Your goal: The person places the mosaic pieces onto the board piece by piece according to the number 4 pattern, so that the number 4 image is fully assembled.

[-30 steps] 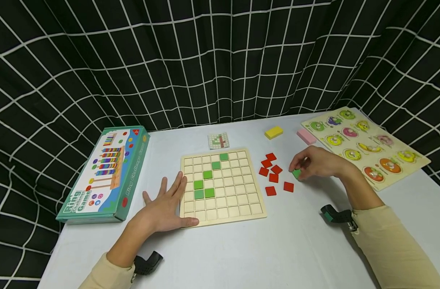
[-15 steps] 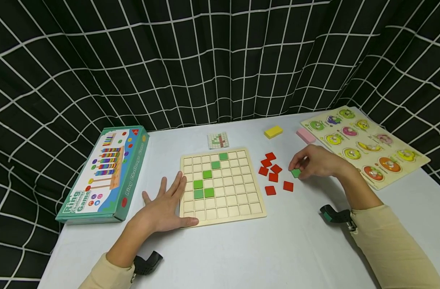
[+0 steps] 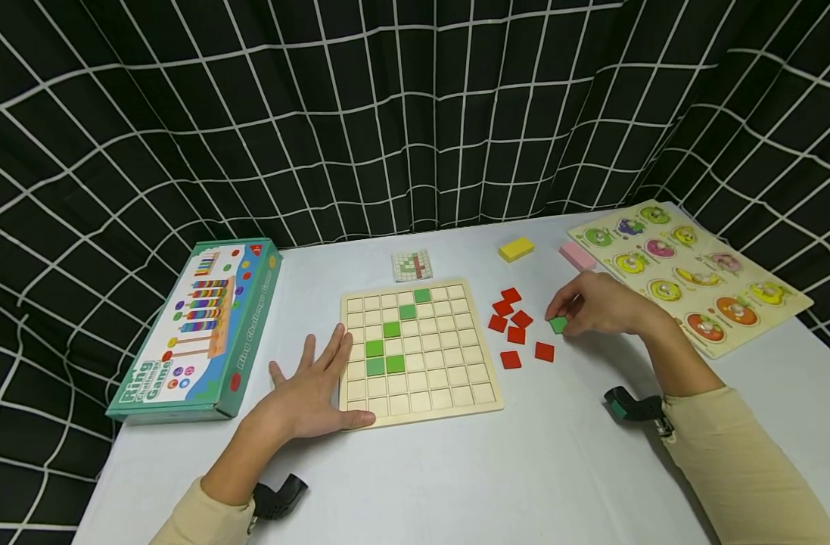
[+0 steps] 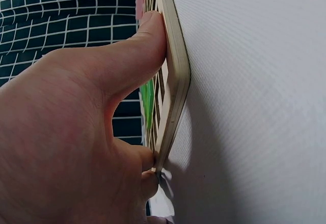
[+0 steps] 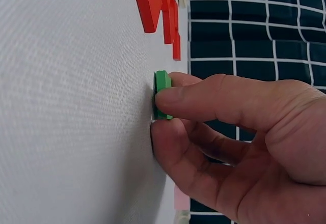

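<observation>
My right hand (image 3: 601, 306) pinches a small green square tile (image 3: 558, 325) close over the white table, right of a loose group of red square tiles (image 3: 516, 335). Thumb and fingers meet around the tile's edges in the right wrist view, where its green side (image 5: 162, 79) shows. With fingers spread, my left hand (image 3: 302, 397) rests at the left edge of a wooden grid board (image 3: 442, 378). Its thumb (image 4: 153, 33) lies on the board's near corner in the left wrist view. Several green tiles (image 3: 395, 364) sit in the board's squares, some in a diagonal line.
Behind the board lies a small patterned grid card (image 3: 411, 266). A boxed ring game (image 3: 183, 333) is at the left. Toward the back right are a yellow block (image 3: 517, 250), a pink block (image 3: 578, 256) and a fruit puzzle board (image 3: 700, 299). Black gridded cloth (image 3: 415, 113) hangs behind.
</observation>
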`<state>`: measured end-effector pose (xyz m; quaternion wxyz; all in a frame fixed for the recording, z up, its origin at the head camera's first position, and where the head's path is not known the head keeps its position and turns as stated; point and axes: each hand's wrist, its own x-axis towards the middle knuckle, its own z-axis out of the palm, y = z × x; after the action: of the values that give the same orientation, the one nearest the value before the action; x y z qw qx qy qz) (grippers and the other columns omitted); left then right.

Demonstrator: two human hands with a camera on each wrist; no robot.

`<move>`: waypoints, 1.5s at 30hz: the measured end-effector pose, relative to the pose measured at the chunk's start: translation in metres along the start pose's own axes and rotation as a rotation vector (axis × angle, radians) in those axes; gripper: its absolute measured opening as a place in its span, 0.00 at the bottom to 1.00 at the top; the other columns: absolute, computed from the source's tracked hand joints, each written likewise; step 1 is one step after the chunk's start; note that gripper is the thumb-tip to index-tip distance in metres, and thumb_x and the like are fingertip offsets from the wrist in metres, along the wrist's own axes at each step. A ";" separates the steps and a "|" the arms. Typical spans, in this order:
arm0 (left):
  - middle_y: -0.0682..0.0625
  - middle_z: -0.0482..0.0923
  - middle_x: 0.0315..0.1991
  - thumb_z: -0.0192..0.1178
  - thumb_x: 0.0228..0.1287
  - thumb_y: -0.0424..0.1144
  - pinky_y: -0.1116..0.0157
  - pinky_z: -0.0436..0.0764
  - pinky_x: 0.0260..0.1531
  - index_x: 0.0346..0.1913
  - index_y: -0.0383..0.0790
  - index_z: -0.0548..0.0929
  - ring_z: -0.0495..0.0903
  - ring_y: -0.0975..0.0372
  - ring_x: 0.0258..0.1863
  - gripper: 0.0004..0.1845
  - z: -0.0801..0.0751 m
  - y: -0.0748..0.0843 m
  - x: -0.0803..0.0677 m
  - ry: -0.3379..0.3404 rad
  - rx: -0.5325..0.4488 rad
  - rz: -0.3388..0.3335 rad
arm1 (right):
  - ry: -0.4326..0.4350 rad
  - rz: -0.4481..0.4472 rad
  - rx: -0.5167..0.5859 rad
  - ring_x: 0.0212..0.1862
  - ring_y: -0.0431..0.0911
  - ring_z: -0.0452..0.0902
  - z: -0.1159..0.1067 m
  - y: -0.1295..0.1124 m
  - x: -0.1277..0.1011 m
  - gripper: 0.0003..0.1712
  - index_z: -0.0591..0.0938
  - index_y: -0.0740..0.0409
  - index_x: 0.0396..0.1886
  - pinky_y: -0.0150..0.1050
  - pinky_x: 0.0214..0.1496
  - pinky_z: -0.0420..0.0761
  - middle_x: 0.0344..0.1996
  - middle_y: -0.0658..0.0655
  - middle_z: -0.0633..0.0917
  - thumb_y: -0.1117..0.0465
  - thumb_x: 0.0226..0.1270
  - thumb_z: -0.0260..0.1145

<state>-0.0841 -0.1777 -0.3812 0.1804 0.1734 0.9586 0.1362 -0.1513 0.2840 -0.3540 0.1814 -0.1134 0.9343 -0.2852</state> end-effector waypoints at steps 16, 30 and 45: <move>0.49 0.32 0.87 0.66 0.54 0.76 0.13 0.39 0.57 0.86 0.42 0.42 0.34 0.34 0.83 0.69 -0.001 -0.001 0.001 0.002 0.015 0.004 | 0.023 -0.004 0.098 0.39 0.48 0.77 -0.004 0.002 0.001 0.17 0.91 0.61 0.46 0.32 0.36 0.80 0.38 0.56 0.90 0.69 0.55 0.80; 0.49 0.31 0.87 0.66 0.54 0.76 0.13 0.38 0.57 0.86 0.43 0.41 0.34 0.35 0.83 0.70 -0.001 -0.002 0.002 -0.006 0.018 0.001 | 0.052 0.013 0.118 0.38 0.49 0.79 0.005 -0.016 0.001 0.17 0.92 0.61 0.46 0.33 0.34 0.81 0.38 0.57 0.91 0.67 0.54 0.81; 0.49 0.32 0.87 0.67 0.53 0.76 0.13 0.39 0.57 0.86 0.42 0.42 0.34 0.34 0.83 0.70 0.000 -0.001 0.002 -0.003 0.019 0.001 | 0.060 -0.003 0.118 0.36 0.49 0.78 0.026 -0.060 0.009 0.12 0.92 0.59 0.39 0.35 0.35 0.80 0.30 0.54 0.88 0.70 0.53 0.78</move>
<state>-0.0861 -0.1781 -0.3823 0.1803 0.1757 0.9594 0.1270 -0.1427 0.2194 -0.3423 0.1595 -0.0952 0.9206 -0.3435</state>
